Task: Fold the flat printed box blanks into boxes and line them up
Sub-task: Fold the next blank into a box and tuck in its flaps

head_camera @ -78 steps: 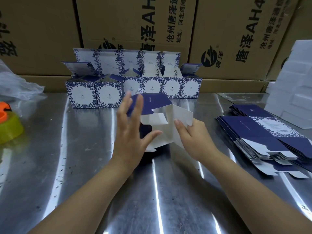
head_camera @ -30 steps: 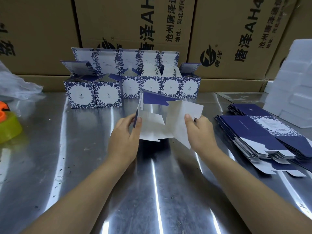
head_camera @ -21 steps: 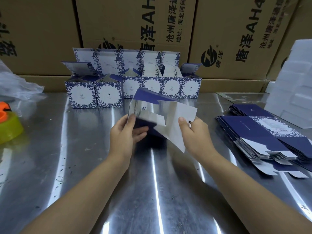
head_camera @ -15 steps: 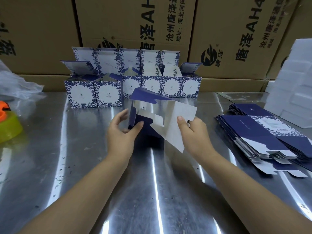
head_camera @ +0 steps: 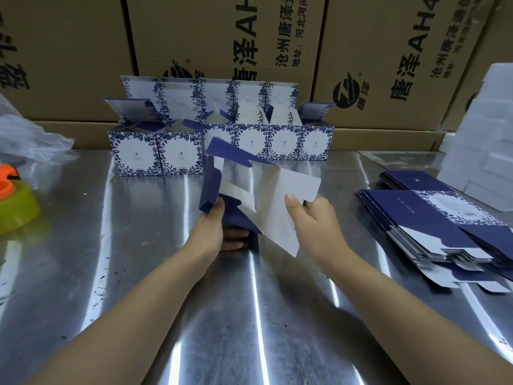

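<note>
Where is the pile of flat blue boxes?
Head view: the pile of flat blanks lies at the right of the metal table, beside the white foam blocks.

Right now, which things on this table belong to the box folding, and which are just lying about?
Part of the job: half-folded blank, gripped by left hand and right hand; stack of flat blanks; row of folded boxes.
Lying about: yellow tape roll; plastic bag; white foam blocks; brown cartons.
</note>
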